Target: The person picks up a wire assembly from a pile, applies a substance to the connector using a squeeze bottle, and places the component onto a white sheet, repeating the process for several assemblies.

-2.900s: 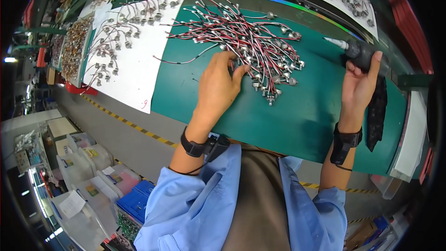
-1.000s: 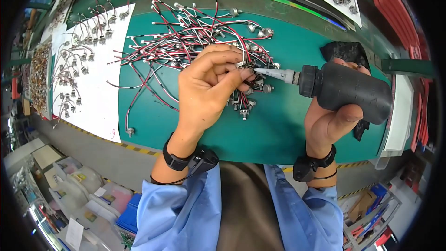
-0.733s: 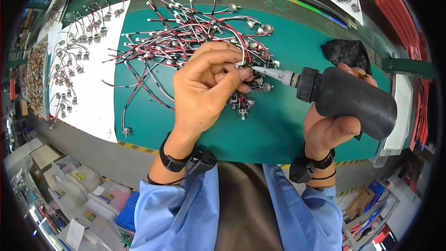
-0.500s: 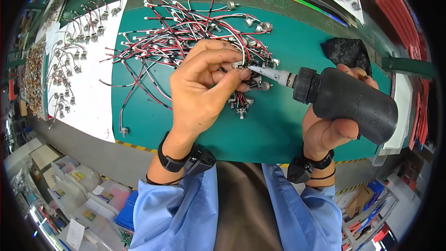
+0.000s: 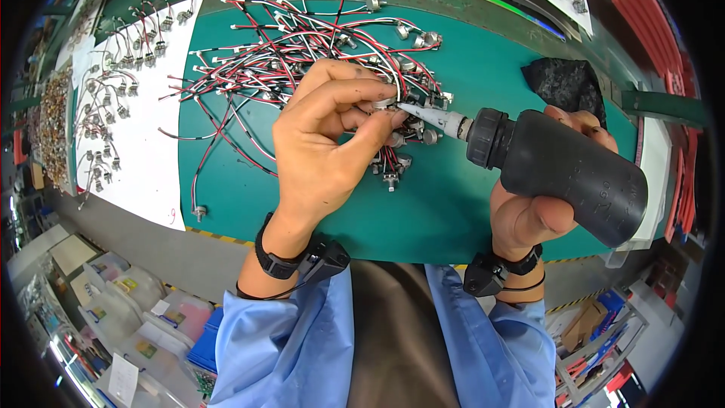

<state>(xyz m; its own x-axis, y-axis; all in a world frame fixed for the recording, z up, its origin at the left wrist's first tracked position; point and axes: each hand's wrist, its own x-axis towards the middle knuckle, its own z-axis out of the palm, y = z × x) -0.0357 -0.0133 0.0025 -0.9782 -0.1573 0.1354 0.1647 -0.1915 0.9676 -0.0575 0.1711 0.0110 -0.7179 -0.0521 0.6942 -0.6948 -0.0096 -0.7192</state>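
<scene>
Green covers the worktop [image 5: 453, 215] from one side to the other, and past its near edge I can see a grey floor crossed by yellow-and-black tape [image 5: 219, 236], with clear plastic bins [image 5: 177, 287] down on the left. Across the far middle of the worktop sprawls a heap of wired parts [image 5: 302, 45], red, white and black leads ending in small metal bodies. More such parts stand in loose rows on a white sheet [image 5: 155, 151] to the left, and one lone part [image 5: 199, 212] lies just beside its edge.

From where I stand, the left hand [image 5: 325, 140] pinches one small metal part [image 5: 384, 104] between thumb and forefinger, over the near edge of the heap, red and white leads rising behind the fingertips. Wrapped round a black squeeze bottle [image 5: 578, 177], the right hand [image 5: 519, 215] holds it tilted, its grey nozzle [image 5: 432, 116] pointing left. That tip comes right up to the pinched part; whether they touch, I cannot tell. Behind the bottle lies a crumpled black cloth [image 5: 563, 83]. Both wrists wear black straps [image 5: 278, 263].
</scene>
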